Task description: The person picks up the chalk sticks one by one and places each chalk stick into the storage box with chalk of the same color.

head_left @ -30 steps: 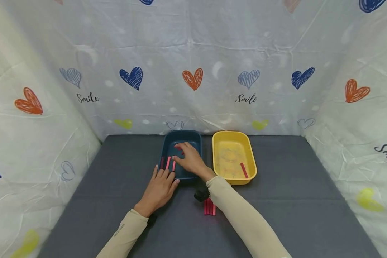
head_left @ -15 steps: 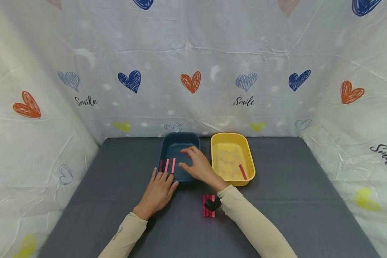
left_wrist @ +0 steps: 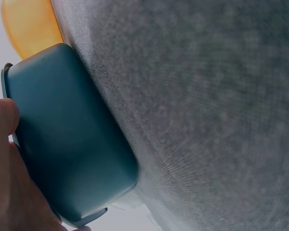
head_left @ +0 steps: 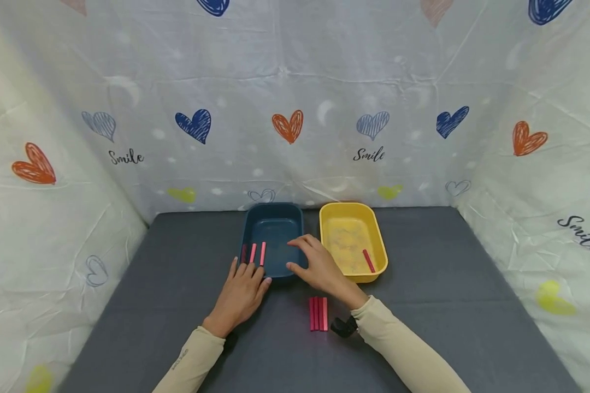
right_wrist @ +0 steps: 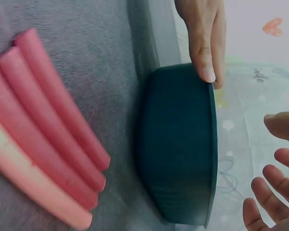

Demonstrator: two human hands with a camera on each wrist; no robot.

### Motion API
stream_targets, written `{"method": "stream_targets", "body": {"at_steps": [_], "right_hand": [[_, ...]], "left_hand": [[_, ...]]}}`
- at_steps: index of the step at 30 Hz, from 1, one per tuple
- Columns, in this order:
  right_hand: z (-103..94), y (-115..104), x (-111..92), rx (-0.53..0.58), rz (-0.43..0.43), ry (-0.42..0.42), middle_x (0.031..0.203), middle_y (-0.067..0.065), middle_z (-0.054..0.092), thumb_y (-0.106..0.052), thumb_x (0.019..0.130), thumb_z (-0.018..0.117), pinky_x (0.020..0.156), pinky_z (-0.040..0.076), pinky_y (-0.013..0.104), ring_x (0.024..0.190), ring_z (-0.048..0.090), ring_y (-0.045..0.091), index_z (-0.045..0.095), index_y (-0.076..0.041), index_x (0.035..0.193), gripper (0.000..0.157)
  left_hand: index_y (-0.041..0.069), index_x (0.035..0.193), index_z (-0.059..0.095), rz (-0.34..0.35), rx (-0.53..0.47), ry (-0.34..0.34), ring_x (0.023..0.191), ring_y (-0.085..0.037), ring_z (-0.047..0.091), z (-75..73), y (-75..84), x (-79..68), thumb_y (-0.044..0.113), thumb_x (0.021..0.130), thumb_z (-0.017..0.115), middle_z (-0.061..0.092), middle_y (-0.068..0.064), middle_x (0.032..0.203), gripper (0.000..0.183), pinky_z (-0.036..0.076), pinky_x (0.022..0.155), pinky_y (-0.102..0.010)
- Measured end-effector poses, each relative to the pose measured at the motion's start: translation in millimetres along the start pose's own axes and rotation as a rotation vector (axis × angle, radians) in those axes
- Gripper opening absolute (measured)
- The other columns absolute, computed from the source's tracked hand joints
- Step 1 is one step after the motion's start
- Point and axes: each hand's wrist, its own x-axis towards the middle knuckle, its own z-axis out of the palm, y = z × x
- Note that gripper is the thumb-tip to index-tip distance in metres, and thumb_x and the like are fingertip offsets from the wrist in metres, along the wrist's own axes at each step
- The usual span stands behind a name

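My left hand [head_left: 238, 297] rests on the near left rim of the dark blue tray [head_left: 281, 232], fingers laid over the edge and thumb by its near side. Inside the tray, beyond those fingertips, two pink round sticks [head_left: 263, 254] and a dark red stick [head_left: 243, 253] lie side by side, their near ends partly hidden. My right hand [head_left: 322, 267] hovers by the tray's right side, thumb and fingers spread; the right wrist view shows those fingers [right_wrist: 274, 185] apart with nothing between them. Several red and pink sticks [head_left: 318, 314] lie in a row on the table.
A yellow tray [head_left: 331, 262] stands right of the blue one, with one red stick [head_left: 369, 261] inside. Both trays stand near the far edge of the grey-covered table [head_left: 437, 305]. A printed curtain [head_left: 246, 87] hangs behind and along the sides.
My right hand has drawn back to the right and nearer, away from above the sticks in the blue tray, uncovering the row on the table. My left hand stays at the rim.
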Motion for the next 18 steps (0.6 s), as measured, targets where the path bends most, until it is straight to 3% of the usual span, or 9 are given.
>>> {"method": "stream_targets", "body": {"at_steps": [7,18], "right_hand": [[-11.5,5,-16,0.019,0.001,0.036,0.123,0.004,0.058,-0.030,0.089,0.073,0.095,0.053,0.038,0.109,0.059,0.020,0.060,-0.012,0.130,0.046],[-13.8,11,-47,-0.002,-0.007,0.076,0.120,0.002,0.058,-0.026,0.087,0.075,0.095,0.052,0.037,0.111,0.056,0.016,0.061,-0.013,0.126,0.044]], "left_hand": [[0.011,0.102,0.059,-0.014,-0.008,-0.013,0.105,-0.033,0.056,-0.6,-0.2,0.1,0.037,0.101,0.052,0.060,-0.012,0.102,0.027,0.029,0.114,-0.063],[0.010,0.100,0.058,0.000,-0.033,0.018,0.101,-0.033,0.055,1.5,-0.6,-1.7,0.035,0.101,0.053,0.057,-0.011,0.096,0.026,0.029,0.114,-0.064]]}}
